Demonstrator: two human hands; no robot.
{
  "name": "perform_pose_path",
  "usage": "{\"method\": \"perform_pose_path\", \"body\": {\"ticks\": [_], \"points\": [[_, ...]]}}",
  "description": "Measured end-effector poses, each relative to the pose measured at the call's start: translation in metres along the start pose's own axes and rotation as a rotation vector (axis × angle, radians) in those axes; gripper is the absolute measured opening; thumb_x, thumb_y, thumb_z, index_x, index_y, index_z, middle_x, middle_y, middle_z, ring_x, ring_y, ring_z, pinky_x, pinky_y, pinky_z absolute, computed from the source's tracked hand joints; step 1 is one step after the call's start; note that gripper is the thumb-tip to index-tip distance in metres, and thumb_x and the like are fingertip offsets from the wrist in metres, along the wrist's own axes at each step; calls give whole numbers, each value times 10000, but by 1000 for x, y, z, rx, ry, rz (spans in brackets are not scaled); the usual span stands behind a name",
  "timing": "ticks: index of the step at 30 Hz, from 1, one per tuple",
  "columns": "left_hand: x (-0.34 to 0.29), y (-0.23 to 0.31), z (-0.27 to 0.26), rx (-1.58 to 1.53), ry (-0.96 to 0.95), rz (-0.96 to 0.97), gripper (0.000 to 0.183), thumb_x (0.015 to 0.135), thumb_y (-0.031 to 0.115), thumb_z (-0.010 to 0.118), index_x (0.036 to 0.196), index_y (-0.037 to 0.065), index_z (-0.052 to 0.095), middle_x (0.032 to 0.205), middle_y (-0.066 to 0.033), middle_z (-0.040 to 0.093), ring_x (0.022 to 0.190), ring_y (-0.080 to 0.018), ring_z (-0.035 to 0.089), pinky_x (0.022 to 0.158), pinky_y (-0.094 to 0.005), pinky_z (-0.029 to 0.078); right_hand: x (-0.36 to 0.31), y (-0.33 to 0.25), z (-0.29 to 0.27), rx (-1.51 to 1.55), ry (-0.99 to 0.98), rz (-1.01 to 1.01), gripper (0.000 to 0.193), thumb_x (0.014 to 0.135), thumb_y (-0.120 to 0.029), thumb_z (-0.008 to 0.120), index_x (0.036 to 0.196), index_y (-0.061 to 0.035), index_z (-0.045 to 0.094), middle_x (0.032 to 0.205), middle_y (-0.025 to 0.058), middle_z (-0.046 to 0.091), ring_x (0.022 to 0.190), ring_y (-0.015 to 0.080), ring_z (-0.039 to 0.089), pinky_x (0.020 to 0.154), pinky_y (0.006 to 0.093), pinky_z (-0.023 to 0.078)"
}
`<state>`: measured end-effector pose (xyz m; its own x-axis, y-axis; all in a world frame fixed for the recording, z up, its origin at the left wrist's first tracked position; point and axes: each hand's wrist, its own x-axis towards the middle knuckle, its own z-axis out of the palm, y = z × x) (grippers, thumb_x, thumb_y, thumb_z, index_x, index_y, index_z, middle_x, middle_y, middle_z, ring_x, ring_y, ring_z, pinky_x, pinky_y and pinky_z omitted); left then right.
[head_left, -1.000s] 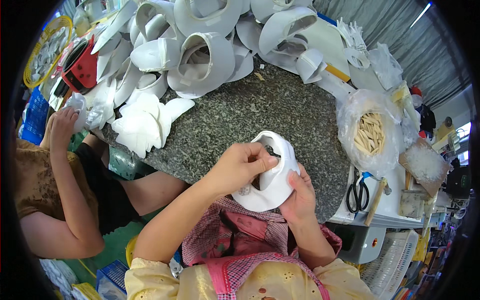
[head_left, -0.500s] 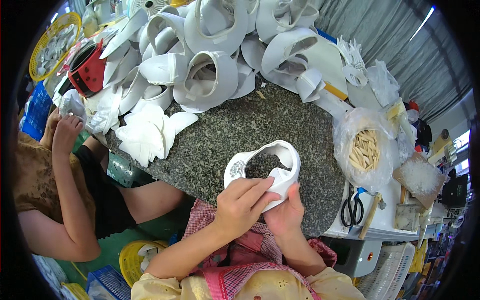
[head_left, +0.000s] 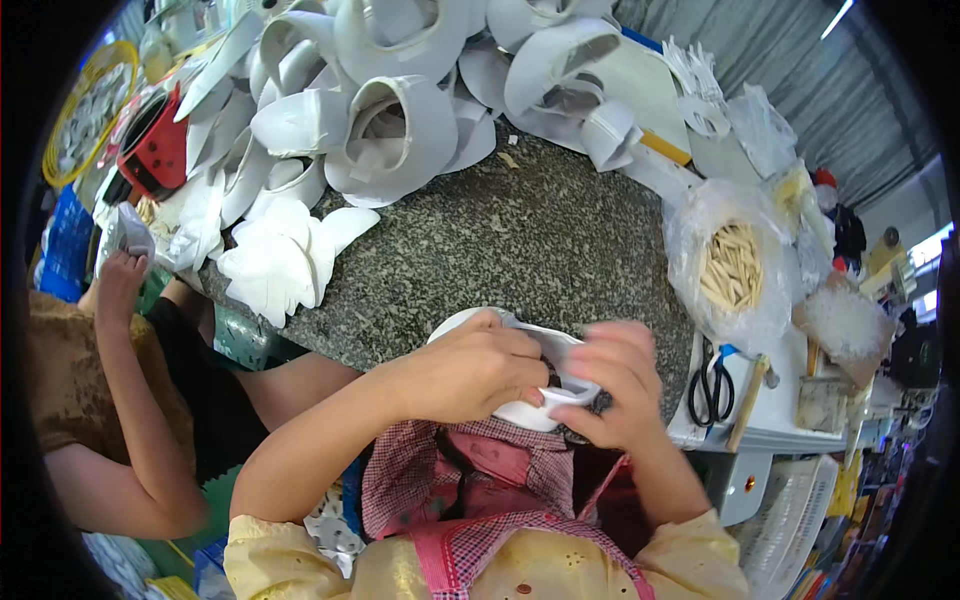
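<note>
A white shoe upper (head_left: pixel 525 413) with an oval opening is held low, at the table's near edge above my lap. My left hand (head_left: pixel 475 370) is closed over its left side, covering much of it, the thumb and fingertips pinching the near rim. Around its right end curls my right hand (head_left: pixel 625 390), the thumb against the near rim. Motion blurs the fingers of that hand. The beaded patch on the upper is hidden.
White uppers (head_left: pixel 395 140) are heaped at the back, with flat leaf-shaped white pieces (head_left: pixel 275 262) left of centre. At right are a plastic bag of wooden sticks (head_left: pixel 730 265) and black-handled scissors (head_left: pixel 711 390). A co-worker's hand (head_left: pixel 122 275) holds a white piece at left.
The upper has come closer to me and tilted, so its beaded patch no longer shows. My left hand has shifted over its left side; my right hand has moved up and right.
</note>
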<state>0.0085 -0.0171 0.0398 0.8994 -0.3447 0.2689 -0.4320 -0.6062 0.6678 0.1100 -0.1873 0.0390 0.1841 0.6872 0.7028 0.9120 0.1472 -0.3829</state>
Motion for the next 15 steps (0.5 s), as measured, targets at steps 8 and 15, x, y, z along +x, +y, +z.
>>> {"method": "perform_pose_path", "body": {"ticks": [8, 15], "points": [[0, 1, 10, 500, 371, -26, 188, 635, 280, 655, 768, 155, 611, 629, 61, 490, 654, -108, 464, 686, -340, 274, 5, 24, -1, -17, -330, 24, 183, 650, -253, 650, 766, -137, 569, 646, -39, 478, 590, 134, 444, 662, 333, 250], [-11, -16, 7, 360, 54, -117, 116, 687, 254, 632, 756, 164, 606, 598, 67, 503, 614, -101, 467, 680, -319, 267, -17, 32, 11, 26, -318, 106, 141, 659, -242, 641, 717, -139, 566, 596, -37, 457, 597, 127, 462, 624, 313, 259]]}}
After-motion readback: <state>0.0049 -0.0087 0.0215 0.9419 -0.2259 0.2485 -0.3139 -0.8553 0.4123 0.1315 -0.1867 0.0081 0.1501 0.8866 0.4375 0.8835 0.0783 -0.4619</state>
